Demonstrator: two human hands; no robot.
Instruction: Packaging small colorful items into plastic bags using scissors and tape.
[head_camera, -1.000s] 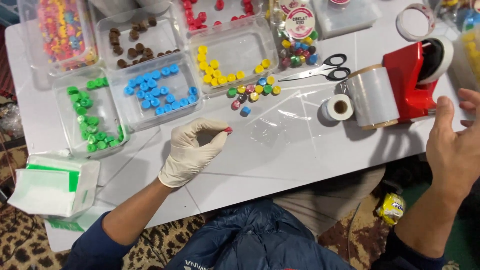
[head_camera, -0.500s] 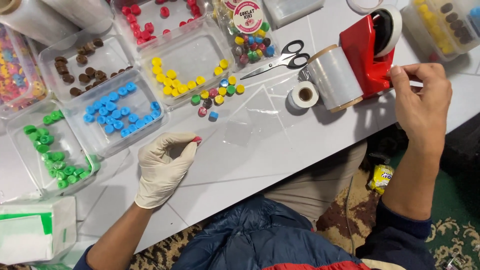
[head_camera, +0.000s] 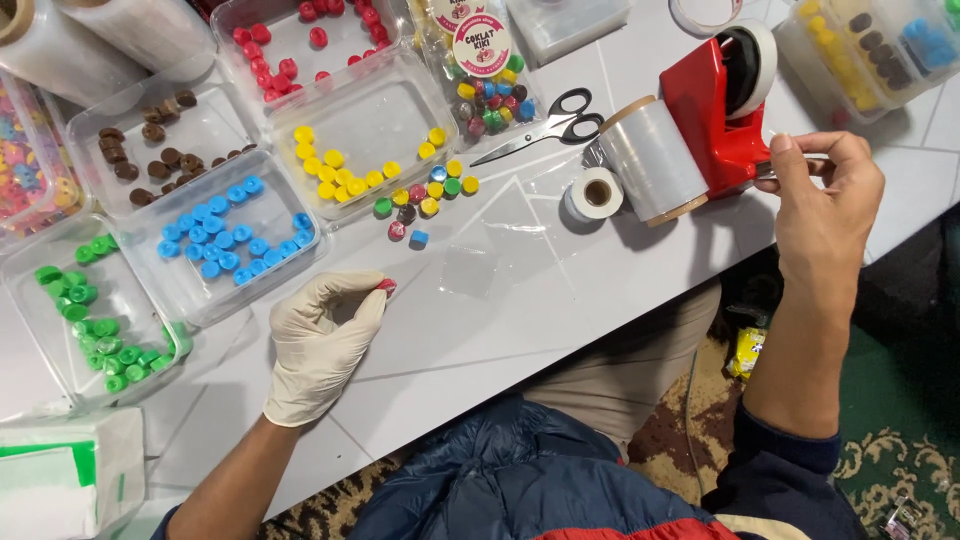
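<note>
Head view: gloved left hand (head_camera: 322, 345) pinches a small red candy (head_camera: 385, 287) between thumb and forefinger, just above the white table (head_camera: 560, 290), near a loose cluster of mixed candies (head_camera: 425, 198). Bare right hand (head_camera: 825, 215) pinches the tape end at the red tape dispenser (head_camera: 715, 110), beside scissors (head_camera: 545, 125).

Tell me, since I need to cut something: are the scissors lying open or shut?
Open. The scissors lie flat on the white table, blades parted in a narrow V, pointing left toward the loose coloured candies.
</note>
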